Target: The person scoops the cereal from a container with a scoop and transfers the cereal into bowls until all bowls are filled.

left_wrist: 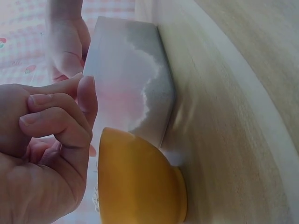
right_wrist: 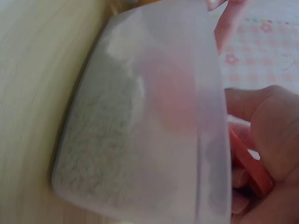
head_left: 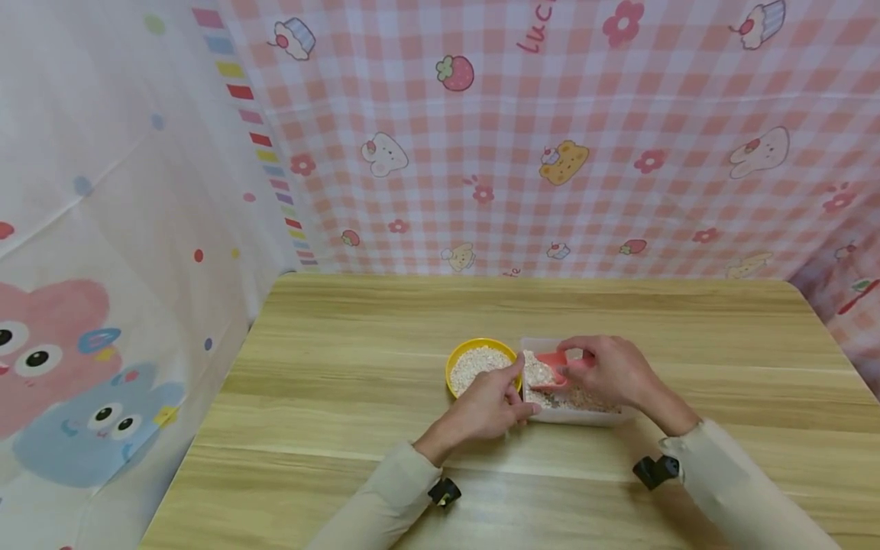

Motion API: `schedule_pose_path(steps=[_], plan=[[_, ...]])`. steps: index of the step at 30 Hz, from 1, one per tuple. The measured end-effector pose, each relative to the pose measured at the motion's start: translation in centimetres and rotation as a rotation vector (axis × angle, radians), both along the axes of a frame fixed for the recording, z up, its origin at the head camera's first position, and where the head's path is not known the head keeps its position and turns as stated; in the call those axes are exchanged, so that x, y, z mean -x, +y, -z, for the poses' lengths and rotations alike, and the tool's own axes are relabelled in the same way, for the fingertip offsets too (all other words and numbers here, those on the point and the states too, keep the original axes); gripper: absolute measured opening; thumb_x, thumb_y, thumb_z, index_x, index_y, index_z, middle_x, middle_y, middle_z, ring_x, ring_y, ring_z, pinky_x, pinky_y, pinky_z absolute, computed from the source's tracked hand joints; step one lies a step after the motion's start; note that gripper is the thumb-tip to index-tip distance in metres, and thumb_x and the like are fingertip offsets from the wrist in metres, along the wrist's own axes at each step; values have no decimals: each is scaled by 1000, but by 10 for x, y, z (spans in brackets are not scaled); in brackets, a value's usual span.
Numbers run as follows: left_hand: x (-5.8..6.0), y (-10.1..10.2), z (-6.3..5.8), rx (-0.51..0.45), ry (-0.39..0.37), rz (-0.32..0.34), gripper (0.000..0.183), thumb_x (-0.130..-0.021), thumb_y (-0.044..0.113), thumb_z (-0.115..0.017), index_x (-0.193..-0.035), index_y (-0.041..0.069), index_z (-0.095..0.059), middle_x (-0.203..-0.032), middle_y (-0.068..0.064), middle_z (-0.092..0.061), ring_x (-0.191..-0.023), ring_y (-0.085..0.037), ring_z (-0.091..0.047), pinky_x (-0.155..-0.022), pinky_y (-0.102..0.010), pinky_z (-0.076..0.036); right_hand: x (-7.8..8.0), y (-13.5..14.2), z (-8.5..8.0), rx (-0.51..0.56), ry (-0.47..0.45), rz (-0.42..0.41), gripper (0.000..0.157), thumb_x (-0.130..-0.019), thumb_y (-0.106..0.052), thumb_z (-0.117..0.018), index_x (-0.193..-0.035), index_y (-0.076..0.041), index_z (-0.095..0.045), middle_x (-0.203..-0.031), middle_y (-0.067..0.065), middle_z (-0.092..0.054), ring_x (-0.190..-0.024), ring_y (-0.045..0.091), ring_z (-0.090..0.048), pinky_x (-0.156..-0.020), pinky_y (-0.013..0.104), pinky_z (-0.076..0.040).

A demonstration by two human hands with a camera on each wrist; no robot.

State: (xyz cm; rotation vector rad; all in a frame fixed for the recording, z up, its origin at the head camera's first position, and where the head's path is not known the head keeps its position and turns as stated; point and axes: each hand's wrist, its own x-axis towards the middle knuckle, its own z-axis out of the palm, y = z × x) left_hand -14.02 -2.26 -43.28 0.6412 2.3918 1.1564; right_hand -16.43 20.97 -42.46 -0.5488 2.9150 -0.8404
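A red scoop (head_left: 552,371), heaped with pale oat-like flakes, is in my right hand (head_left: 615,372), whose fingers grip its handle. The scoop is inside a translucent plastic box (head_left: 580,417), over more of the flakes. My left hand (head_left: 483,406) holds the box's left end, thumb and forefinger at its rim. Directly left of the box stands a yellow bowl (head_left: 450,365), filled with the same flakes and partly covered by my left hand in the head view. Through the box wall (right_wrist: 154,154) in the right wrist view, the flakes lie banked and the scoop shows as a red blur.
The box and bowl stand side by side on a wood-grain table (head_left: 330,412). A pink checked cloth (head_left: 509,153) hangs behind the far table edge, and a white patterned cloth (head_left: 158,198) hangs at the left. A black wrist camera (head_left: 656,472) sits by the right sleeve.
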Motion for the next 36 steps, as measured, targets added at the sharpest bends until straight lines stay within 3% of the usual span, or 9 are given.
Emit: schedule_pose_path(steps=[9,24,36], plan=[[2,0,-2,0,-4,-3,79,-93,20,-71,-153,-3,-25,-69,-1,-71,-50,-4,-54,-47,-18,-36,3,11,6,31,-42,-91,33,-87,-20,-77,-117,-9,-72,-60,-7,-47,-52,7,-36,-48,22,-31],[3,2,1,-5,19,-23,80,-91,18,-73,-152,-5,-27,-65,6,-67,-52,-4,-57,-51,-19,-41,3,27,1,140,-140,-139,29,-88,-22,-76,-115,-13,-73,-61,-9,-45,-53,4,-37,-50,22,-35],[3,2,1,-5,22,-22,80,-91,18,-73,-152,-4,-27,-66,3,-69,-50,-5,-56,-50,-19,-40,6,32,1,207,-201,-160,31,-89,-24,-75,-117,-10,-72,-61,-8,-44,-52,3,-35,-48,22,-34]])
